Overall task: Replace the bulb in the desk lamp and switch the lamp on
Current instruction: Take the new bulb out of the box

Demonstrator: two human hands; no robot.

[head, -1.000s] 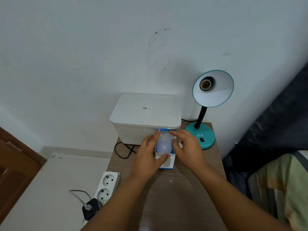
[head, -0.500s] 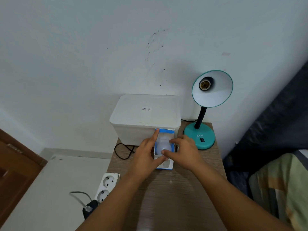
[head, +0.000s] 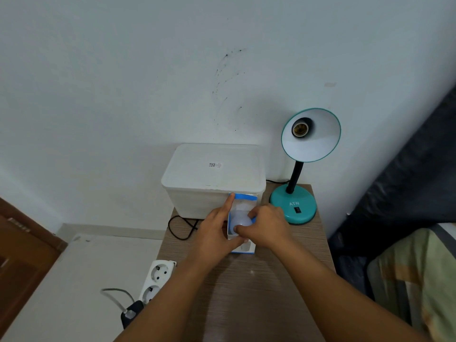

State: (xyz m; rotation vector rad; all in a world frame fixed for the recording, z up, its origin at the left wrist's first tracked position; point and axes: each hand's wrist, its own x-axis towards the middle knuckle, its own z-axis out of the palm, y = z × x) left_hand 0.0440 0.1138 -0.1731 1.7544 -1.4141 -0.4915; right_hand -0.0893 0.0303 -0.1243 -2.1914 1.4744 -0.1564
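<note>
A teal desk lamp point(head: 293, 206) stands at the back right of the small wooden table point(head: 259, 292); its shade faces me and the brass socket point(head: 300, 129) holds no bulb. In front of the white storage box stands a small blue-and-white bulb carton point(head: 243, 203) with its top flap up. A white bulb point(head: 240, 219) sits in the carton's mouth. My left hand point(head: 217, 230) grips the carton from the left, index finger along its side. My right hand point(head: 266, 225) pinches the bulb's dome with thumb and fingers.
A white lidded plastic box point(head: 213, 178) fills the back of the table against the wall. A black cable point(head: 181, 227) loops off the table's left edge. A white power strip point(head: 156, 280) with a black plug lies on the lower surface at left. Bedding sits at right.
My right hand has closed onto the bulb, thumb moving under its dome. The left hand keeps its hold on the carton. The camera view shifted slightly.
</note>
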